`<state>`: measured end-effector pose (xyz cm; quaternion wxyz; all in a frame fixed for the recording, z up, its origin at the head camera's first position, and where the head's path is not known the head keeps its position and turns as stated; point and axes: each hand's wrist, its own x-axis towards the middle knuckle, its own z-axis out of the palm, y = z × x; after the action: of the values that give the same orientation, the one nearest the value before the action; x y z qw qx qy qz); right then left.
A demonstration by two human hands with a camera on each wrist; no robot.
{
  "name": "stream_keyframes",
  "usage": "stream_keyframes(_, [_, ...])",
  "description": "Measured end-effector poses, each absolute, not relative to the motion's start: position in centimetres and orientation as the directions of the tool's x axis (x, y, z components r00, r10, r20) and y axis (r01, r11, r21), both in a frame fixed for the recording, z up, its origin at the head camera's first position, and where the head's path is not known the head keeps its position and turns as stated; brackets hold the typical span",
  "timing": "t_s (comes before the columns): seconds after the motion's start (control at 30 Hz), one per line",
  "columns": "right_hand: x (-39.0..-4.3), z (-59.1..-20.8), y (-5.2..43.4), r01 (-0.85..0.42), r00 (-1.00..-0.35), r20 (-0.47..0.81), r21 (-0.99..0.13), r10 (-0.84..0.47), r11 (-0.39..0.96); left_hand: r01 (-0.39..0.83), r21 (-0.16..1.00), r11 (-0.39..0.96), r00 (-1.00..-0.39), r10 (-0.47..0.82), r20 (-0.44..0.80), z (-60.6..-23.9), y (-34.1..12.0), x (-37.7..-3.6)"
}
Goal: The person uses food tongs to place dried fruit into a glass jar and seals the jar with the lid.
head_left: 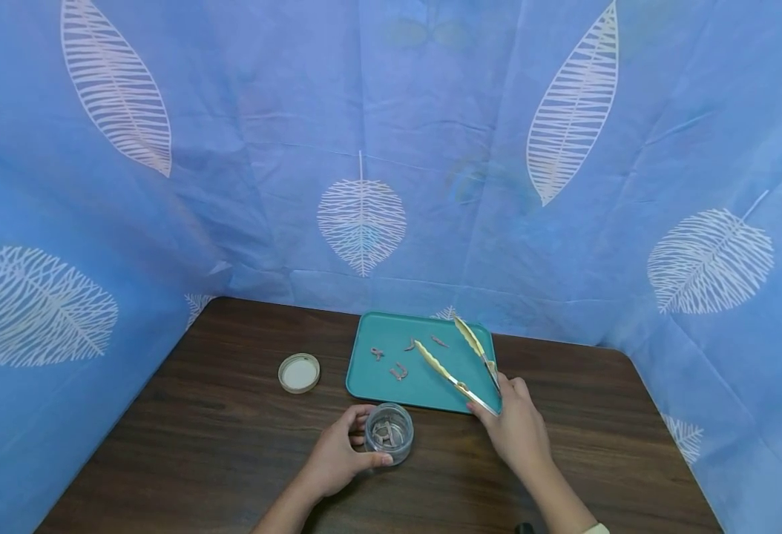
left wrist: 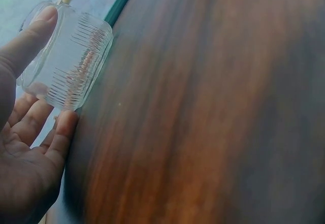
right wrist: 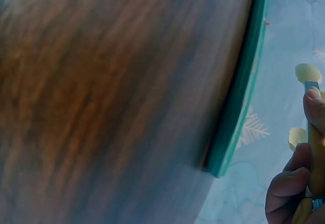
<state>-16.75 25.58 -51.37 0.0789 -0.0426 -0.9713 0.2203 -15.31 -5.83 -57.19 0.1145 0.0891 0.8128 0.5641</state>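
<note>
Gripping a clear glass jar (head_left: pixel 404 423) in the left hand (head_left: pixel 337 452), with the thumb along the near side and the fingers curled round the other. Held upright near the front edge of the teal tray (head_left: pixel 366 377), probably for steadiness and to leave the mouth uncovered above a few pale pieces (head_left: pixel 384 434) inside. Holding yellow-tipped tongs (head_left: pixel 439 365) in the right hand (head_left: pixel 518 426), with the thumb on one arm and bent fingers about the other, pinching lightly enough to let both arms spread wide. Aiming the scalloped tips away from the body and leftward, with the long axis slanting over the tray's right half. Hard to tell whether touching the tray or hovering. Showing one small pink piece (head_left: pixel 439 340) between the tips in the head view, with others farther left. With the round lid (head_left: pixel 299 372) on the dark wood table (head_left: pixel 231 415), left of the tray, presumably out of both hands' way.
</note>
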Motion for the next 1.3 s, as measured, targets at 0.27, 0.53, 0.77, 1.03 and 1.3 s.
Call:
stream_keyframes(0.27, [-17.8, -52.4, 26.4, 0.045, -0.989, 0.112, -0.404, 0.098, 0.914, 0.008, 0.941, 0.337, -0.957, 0.275, -0.091, -57.1, -5.7, -15.2])
stream_keyframes(0.53, [-18.8, -53.1, 27.0, 0.064, -0.992, 0.073, -0.398, 0.101, 0.915, 0.031, 0.94, 0.34, -0.956, 0.285, -0.072, -57.3, -5.8, -15.4])
stream_keyframes(0.77, [-19.4, -53.3, 27.0, 0.077, -0.993, 0.051, -0.397, 0.106, 0.914, 0.026, 0.939, 0.343, -0.954, 0.29, -0.08, -57.1, -5.8, -15.3])
stream_keyframes(1.03, [-19.9, -53.4, 27.1, 0.065, -0.996, 0.034, -0.365, 0.083, 0.929, 0.029, 0.937, 0.348, -0.954, 0.291, -0.078, -57.0, -5.8, -15.3])
stream_keyframes(1.3, [-20.3, -54.4, 27.5, 0.047, -0.996, 0.05, -0.371, 0.071, 0.927, 0.02, 0.934, 0.358, -0.955, 0.282, -0.088, -57.0, -5.9, -15.2])
